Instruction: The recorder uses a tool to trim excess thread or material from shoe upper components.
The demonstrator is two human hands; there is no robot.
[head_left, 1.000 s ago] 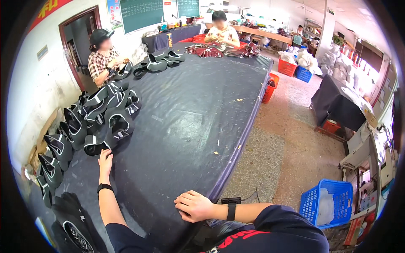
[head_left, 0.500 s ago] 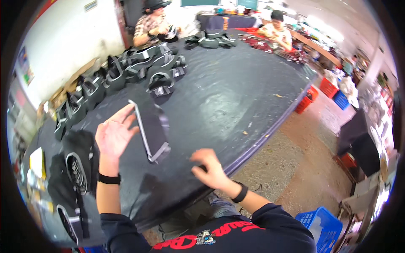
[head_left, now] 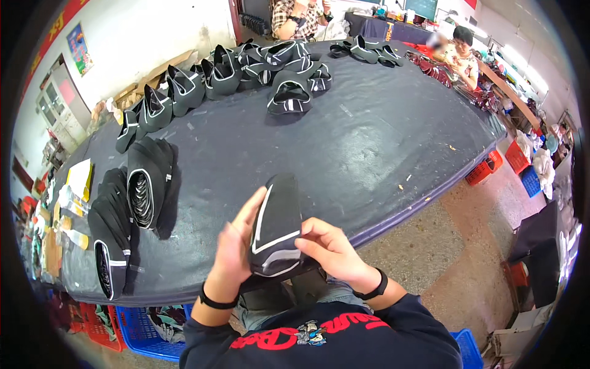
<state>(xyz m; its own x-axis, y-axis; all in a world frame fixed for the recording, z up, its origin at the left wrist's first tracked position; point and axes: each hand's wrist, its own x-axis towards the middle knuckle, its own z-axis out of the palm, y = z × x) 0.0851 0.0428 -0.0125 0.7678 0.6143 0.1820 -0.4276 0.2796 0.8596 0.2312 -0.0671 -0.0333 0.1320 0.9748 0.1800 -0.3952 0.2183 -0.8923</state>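
Note:
A black shoe upper (head_left: 279,215) with pale trim is held in front of me, just over the table's near edge. My left hand (head_left: 235,246) supports its left side; the fingers lie along that side, partly behind it, and the thumb is blurred. On the other side, my right hand (head_left: 332,246) pinches the upper's right edge near its trimmed end. To the left lie two nested stacks of similar black uppers, one stack (head_left: 149,184) farther away and another stack (head_left: 110,237) closer to me.
The dark-covered table (head_left: 369,147) carries a row of black uppers (head_left: 187,89) along its far left side. Two people sit at the far side, one beside dark red pieces (head_left: 427,67). Blue basket (head_left: 144,332) and red crate (head_left: 485,169) stand by the table.
The upper has come nearer to me, with both hands now on it. My right hand has moved from empty air onto its right edge. The view has shifted.

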